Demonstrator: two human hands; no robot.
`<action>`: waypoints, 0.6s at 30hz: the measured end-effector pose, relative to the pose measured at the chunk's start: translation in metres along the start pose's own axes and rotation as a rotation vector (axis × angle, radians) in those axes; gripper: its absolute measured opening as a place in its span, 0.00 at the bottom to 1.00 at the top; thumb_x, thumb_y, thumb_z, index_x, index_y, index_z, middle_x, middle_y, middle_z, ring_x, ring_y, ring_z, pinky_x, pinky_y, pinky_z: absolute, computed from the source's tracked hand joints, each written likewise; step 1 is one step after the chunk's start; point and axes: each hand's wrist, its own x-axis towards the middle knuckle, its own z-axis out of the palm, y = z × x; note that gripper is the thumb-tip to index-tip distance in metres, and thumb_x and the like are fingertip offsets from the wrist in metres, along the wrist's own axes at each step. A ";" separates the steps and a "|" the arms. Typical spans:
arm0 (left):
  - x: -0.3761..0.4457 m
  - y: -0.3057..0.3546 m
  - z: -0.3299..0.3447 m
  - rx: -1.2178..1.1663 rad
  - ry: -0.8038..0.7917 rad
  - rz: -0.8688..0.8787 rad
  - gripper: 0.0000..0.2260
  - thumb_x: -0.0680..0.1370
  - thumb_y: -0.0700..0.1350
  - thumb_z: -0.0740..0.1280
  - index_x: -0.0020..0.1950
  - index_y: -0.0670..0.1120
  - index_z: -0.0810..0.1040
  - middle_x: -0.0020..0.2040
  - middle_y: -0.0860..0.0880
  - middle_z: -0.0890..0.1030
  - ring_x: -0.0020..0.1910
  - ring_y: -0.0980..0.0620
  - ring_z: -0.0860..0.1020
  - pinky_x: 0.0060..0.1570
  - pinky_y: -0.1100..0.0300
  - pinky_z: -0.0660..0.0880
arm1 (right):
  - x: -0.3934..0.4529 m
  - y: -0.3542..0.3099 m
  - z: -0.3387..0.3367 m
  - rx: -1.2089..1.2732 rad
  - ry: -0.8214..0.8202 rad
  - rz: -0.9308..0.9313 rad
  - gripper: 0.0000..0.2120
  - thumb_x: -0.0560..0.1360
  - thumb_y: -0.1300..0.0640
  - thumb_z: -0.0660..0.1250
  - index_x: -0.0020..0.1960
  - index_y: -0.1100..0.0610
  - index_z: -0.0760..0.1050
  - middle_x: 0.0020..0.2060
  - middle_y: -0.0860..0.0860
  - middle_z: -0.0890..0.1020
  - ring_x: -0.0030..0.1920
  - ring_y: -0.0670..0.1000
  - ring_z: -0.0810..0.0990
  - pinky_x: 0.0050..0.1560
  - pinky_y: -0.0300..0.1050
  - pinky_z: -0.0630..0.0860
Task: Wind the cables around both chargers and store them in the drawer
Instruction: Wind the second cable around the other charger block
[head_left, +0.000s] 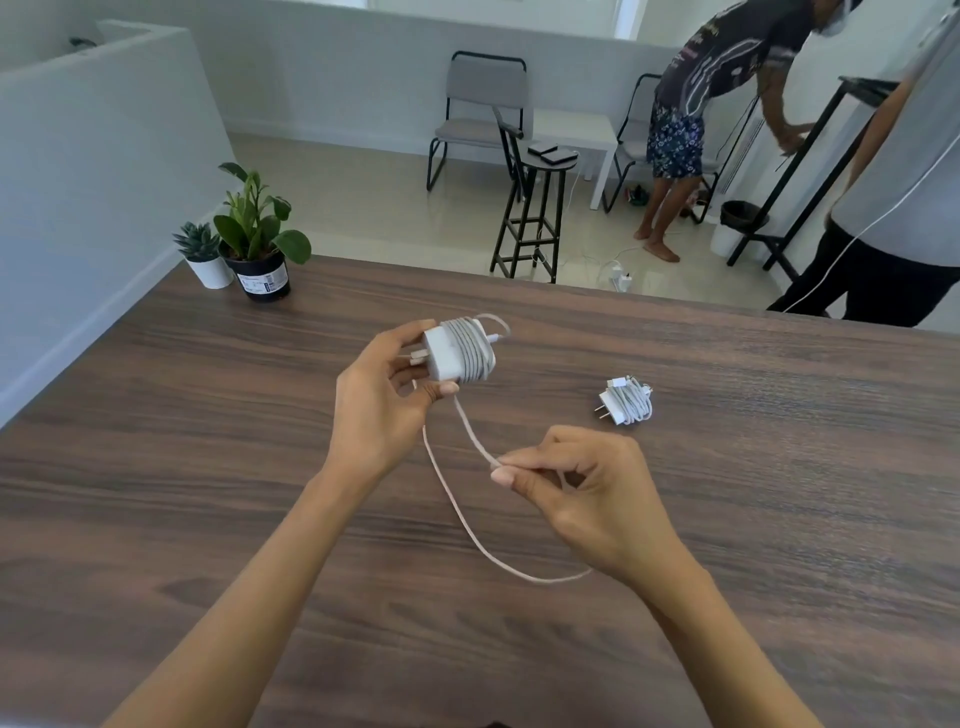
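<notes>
- We note two potted plants (244, 234) at the far left corner of the wood-grain table (779, 493); nothing blocks our view of the work.
- Left hand (379, 400), above the table's middle, has its fingers clamped on the large white charger (457, 351), a rounded block wrapped in neat coils.
- Right hand (582, 488), nearer than that charger, pinches the loose cable (457, 514) between thumb and forefinger.
- The small charger (626, 401), fully wound, lies on the table to its right.
</notes>
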 end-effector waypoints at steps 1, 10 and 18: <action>-0.002 -0.002 0.002 -0.004 -0.012 -0.003 0.26 0.67 0.34 0.75 0.63 0.47 0.75 0.55 0.51 0.80 0.53 0.59 0.79 0.52 0.70 0.75 | 0.003 -0.003 -0.006 -0.043 0.014 -0.031 0.03 0.68 0.52 0.74 0.42 0.48 0.85 0.26 0.46 0.76 0.28 0.43 0.73 0.32 0.30 0.63; -0.034 -0.012 0.021 0.053 -0.209 0.121 0.28 0.64 0.33 0.77 0.60 0.49 0.75 0.55 0.51 0.79 0.52 0.55 0.79 0.53 0.68 0.75 | 0.041 -0.011 -0.039 -0.286 0.074 -0.161 0.04 0.70 0.52 0.70 0.38 0.49 0.83 0.29 0.47 0.76 0.29 0.46 0.71 0.30 0.39 0.67; -0.055 0.004 0.026 -0.035 -0.296 0.113 0.26 0.65 0.38 0.76 0.62 0.50 0.76 0.57 0.54 0.78 0.52 0.56 0.78 0.55 0.65 0.75 | 0.071 0.017 -0.036 -0.200 0.057 -0.053 0.03 0.69 0.53 0.73 0.37 0.46 0.83 0.30 0.51 0.78 0.30 0.46 0.70 0.34 0.41 0.67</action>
